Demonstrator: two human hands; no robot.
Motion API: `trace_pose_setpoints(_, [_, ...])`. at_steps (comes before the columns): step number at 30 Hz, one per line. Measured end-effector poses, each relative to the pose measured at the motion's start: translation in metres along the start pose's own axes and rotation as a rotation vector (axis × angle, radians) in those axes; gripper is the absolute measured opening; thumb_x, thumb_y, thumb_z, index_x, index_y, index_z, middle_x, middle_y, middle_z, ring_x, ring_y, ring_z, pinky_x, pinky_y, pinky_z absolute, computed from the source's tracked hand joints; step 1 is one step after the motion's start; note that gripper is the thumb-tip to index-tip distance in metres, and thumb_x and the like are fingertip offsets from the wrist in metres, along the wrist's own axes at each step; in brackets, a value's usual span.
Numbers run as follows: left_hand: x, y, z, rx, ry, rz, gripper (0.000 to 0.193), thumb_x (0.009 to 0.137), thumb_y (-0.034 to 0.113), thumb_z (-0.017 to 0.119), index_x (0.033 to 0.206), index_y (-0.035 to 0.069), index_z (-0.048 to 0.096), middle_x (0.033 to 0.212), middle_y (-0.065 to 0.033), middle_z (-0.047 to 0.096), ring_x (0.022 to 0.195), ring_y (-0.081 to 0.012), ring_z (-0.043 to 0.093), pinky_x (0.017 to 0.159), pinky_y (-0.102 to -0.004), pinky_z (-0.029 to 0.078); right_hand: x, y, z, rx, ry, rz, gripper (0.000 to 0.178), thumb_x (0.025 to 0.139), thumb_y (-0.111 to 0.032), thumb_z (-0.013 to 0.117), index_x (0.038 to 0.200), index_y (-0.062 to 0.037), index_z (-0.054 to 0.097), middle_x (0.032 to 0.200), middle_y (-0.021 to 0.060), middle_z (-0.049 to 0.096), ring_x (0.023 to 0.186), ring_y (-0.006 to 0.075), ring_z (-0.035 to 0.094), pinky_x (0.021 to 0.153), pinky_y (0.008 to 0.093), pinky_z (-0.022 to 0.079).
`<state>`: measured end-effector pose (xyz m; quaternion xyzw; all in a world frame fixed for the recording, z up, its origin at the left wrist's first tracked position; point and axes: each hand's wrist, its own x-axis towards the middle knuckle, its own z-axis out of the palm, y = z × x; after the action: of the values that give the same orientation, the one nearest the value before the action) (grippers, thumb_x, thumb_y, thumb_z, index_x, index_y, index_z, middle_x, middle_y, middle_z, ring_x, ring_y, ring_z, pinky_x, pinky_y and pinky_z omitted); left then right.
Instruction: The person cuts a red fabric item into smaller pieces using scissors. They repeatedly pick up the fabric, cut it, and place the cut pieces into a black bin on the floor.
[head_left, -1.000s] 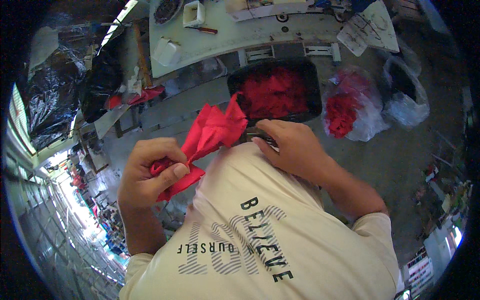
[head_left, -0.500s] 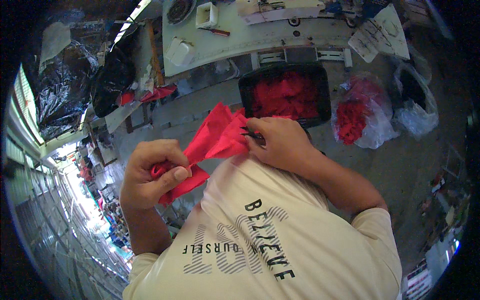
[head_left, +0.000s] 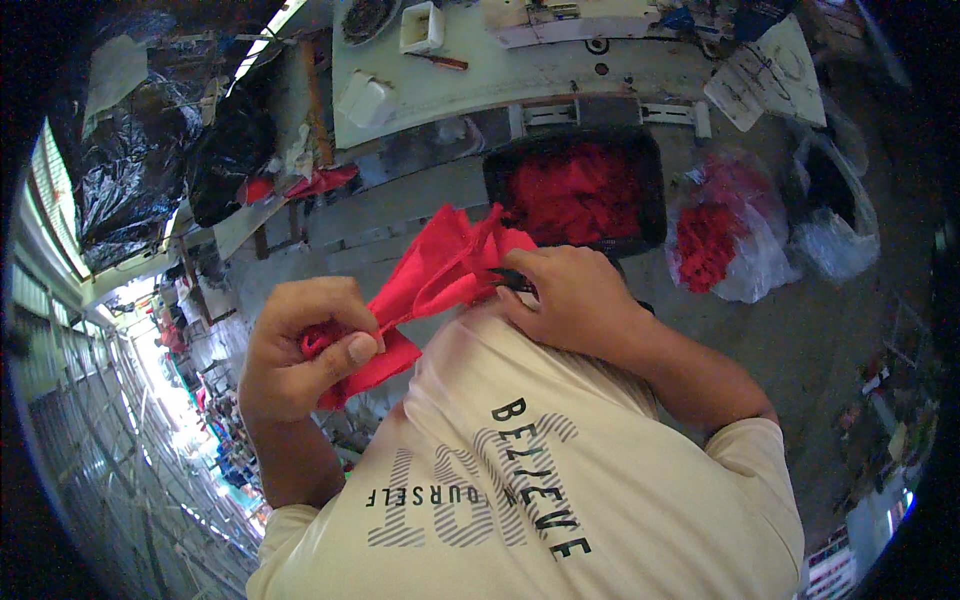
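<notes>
Bunched red cloth point(head_left: 437, 262) stretches between my two hands in front of my chest. My left hand point(head_left: 305, 350) is closed round its lower end, thumb pressed on top, with a folded flap hanging below. At the other end, my right hand point(head_left: 575, 295) is closed on small dark snips point(head_left: 512, 278). Their pointed tips stick out toward the cloth, and the rest is hidden in the palm. Whether the right fingers also pinch the cloth's edge, I cannot tell.
Beyond my hands stands a black basket point(head_left: 655, 190) full of red cloth. Right of it are a clear plastic bag point(head_left: 755, 260) with red pieces and another clear bag point(head_left: 845, 245). A pale worktable point(head_left: 520, 75) with a white container point(head_left: 421, 28) spans the far side.
The cloth's upper end has opened out and shifted slightly right. My right hand has moved a little down and right with the snips. My left hand keeps its grip.
</notes>
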<state>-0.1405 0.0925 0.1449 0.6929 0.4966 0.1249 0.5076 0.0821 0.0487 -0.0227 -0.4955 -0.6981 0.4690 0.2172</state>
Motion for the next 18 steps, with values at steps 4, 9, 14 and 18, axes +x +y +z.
trace_pose_setpoints(4, [0.002, -0.003, -0.001, -0.019, 0.038, 0.006, 0.015, 0.076, 0.013, 0.07, 0.075, -0.001, 0.062, 0.066, -0.0069, 0.056, 0.058, -0.0134, 0.047, 0.053, -0.0284, 0.032, -0.004, 0.001, -0.012, -0.03, -0.028, -0.007, 0.031, 0.081, -0.033, 0.061, 0.097, -0.0077, 0.064, 0.079, 0.018, 0.067, 0.075, 0.0382, 0.065, 0.07, 0.0502, 0.052])
trace_pose_setpoints(9, [0.006, -0.001, -0.006, -0.021, -0.002, -0.015, 0.016, 0.077, 0.013, 0.07, 0.076, -0.001, 0.063, 0.067, -0.0068, 0.056, 0.057, -0.0135, 0.048, 0.053, -0.0284, 0.032, -0.003, -0.002, -0.021, -0.012, -0.066, 0.013, 0.031, 0.08, -0.034, 0.061, 0.097, -0.0077, 0.065, 0.079, 0.0186, 0.067, 0.075, 0.0389, 0.065, 0.07, 0.0501, 0.052])
trace_pose_setpoints(14, [0.007, 0.001, 0.002, -0.038, 0.064, 0.042, 0.015, 0.077, 0.012, 0.07, 0.076, -0.001, 0.063, 0.066, -0.0068, 0.056, 0.057, -0.0132, 0.049, 0.052, -0.0281, 0.032, 0.0, 0.006, -0.04, -0.021, 0.019, 0.099, 0.033, 0.08, -0.034, 0.061, 0.098, -0.0068, 0.067, 0.079, 0.0192, 0.067, 0.075, 0.039, 0.065, 0.071, 0.0484, 0.053])
trace_pose_setpoints(18, [0.009, 0.002, -0.001, -0.035, 0.053, 0.052, 0.015, 0.078, 0.011, 0.07, 0.076, -0.002, 0.063, 0.065, -0.0067, 0.055, 0.056, -0.0128, 0.049, 0.052, -0.0281, 0.032, 0.0, 0.014, -0.055, 0.188, -0.02, 0.185, 0.03, 0.082, -0.029, 0.061, 0.098, -0.0027, 0.066, 0.075, 0.0192, 0.066, 0.07, 0.0364, 0.065, 0.065, 0.043, 0.05])
